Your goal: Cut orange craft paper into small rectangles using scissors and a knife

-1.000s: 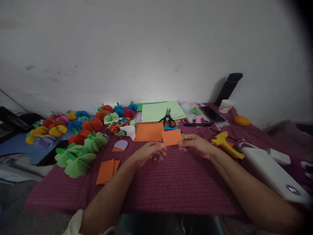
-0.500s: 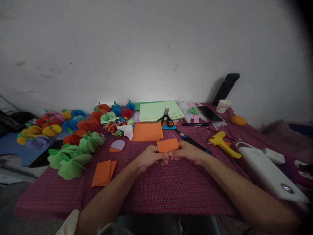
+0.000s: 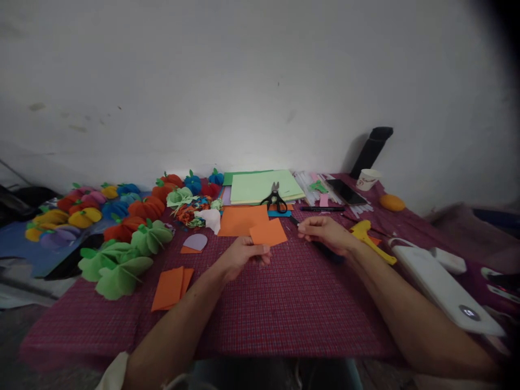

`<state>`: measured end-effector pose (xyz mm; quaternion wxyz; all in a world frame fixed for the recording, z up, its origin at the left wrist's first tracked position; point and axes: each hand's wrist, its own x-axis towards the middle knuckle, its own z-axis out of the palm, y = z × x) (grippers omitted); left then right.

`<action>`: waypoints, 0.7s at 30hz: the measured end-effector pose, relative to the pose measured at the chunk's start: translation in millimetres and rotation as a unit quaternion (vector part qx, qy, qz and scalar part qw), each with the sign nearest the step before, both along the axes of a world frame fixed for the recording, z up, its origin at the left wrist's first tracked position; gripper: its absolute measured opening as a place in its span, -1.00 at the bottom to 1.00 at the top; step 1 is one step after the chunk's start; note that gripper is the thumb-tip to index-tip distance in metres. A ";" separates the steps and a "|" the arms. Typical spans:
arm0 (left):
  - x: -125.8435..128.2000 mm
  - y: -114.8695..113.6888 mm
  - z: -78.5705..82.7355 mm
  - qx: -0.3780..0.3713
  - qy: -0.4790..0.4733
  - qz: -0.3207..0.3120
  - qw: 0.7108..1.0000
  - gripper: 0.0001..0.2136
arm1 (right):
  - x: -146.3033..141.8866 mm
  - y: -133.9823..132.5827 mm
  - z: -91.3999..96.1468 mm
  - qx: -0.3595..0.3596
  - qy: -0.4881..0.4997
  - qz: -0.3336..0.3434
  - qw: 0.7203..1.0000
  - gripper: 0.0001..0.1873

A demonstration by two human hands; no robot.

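Orange paper [image 3: 268,232] is clamped in my left hand [image 3: 247,253], beyond the tabletop's [image 3: 284,309] front edge; my right hand [image 3: 325,234], fingertips together, hovers beside.

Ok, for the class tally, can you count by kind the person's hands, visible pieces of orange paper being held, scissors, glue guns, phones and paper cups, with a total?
Hands, left hand and right hand: 2
Held orange paper: 1
Scissors: 1 pair
Yellow glue gun: 1
Phone: 1
Paper cup: 1
Total: 7
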<state>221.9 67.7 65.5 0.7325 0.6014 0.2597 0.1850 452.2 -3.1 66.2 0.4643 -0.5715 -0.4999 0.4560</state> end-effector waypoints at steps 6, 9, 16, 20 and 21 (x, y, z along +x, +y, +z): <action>-1.6 0.3 -5.7 -0.067 -0.013 -0.020 0.997 -0.83 | -28.2 -6.7 7.2 0.290 -0.309 0.031 0.905 -0.51; -0.8 -0.5 -5.6 -0.037 0.019 -0.046 0.998 -0.78 | -35.7 -8.3 4.9 0.336 -0.362 0.056 0.868 -0.83; 2.4 -3.6 -3.1 0.252 0.069 0.123 0.957 -0.56 | -38.6 -8.5 -2.4 0.144 -0.322 0.091 0.931 -0.73; 2.2 -6.3 -10.5 0.358 0.082 0.033 0.930 -0.71 | -43.9 -8.8 -7.5 0.096 -0.289 0.105 0.947 -0.70; 2.2 -5.8 -12.6 0.377 0.098 0.040 0.920 -0.71 | -43.3 -8.1 -8.5 0.090 -0.271 0.098 0.953 -0.69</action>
